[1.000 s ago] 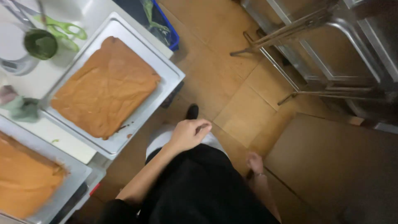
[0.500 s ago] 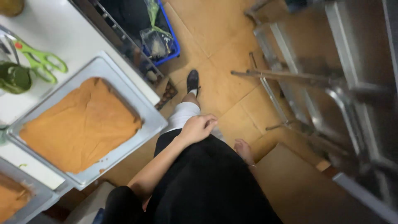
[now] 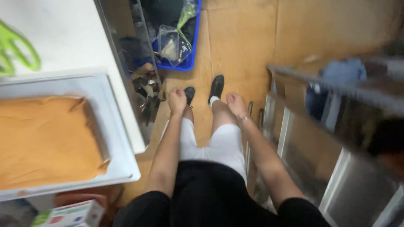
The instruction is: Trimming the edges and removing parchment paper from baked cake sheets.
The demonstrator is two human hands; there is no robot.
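Both hands empty: left hand (image 3: 177,101) loosely curled, right hand (image 3: 236,104) fingers bent, neither holding anything, both hanging over the person's knees above the floor.

Largest first: the counter (image 3: 63,38) carries a metal baking tray (image 3: 113,126) with a flat golden-brown sponge sheet (image 3: 42,141), even in colour, its right edge darker and slightly lifted. The tray's corner overhangs the counter edge just beside the left arm; in the inspector's judgement a knock from that arm could tip it and slide the cake off. To the right, a metal rack (image 3: 320,126) stands close to the right arm, a likely snag. A blue crate (image 3: 191,54) of piping bags sits on the floor ahead of the black shoes (image 3: 216,87); a trip risk. Green-handled scissors (image 3: 17,52) lie on the counter.
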